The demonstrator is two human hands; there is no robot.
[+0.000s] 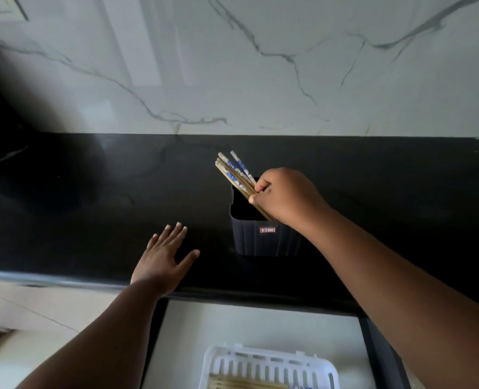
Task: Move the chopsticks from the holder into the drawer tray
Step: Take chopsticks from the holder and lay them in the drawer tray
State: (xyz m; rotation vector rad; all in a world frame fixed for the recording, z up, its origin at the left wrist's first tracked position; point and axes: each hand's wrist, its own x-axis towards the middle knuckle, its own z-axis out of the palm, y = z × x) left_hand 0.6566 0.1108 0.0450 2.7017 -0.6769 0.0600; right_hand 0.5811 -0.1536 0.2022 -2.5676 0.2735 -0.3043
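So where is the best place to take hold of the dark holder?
Probably the ribbed side walls of the holder, near its rim, coming from its left: it stands upright, and the right hand with the chopsticks covers the right side.

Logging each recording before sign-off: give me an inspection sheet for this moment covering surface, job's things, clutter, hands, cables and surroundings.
Surface: glossy black stone countertop, with an open white-lined drawer below its front edge.
Job's things: bundle of wooden chopsticks with blue-and-white patterned tops, tilted, lower ends inside the dark ribbed plastic holder; white slotted plastic drawer tray already holds some chopsticks.
Clutter: nothing seen.
Hands: right hand grips the bundle over the holder; left hand lies flat on the countertop, fingers spread.
Cables: nothing seen.
Surroundings: white marble-look backsplash with grey veins; pale cabinet front at lower left.
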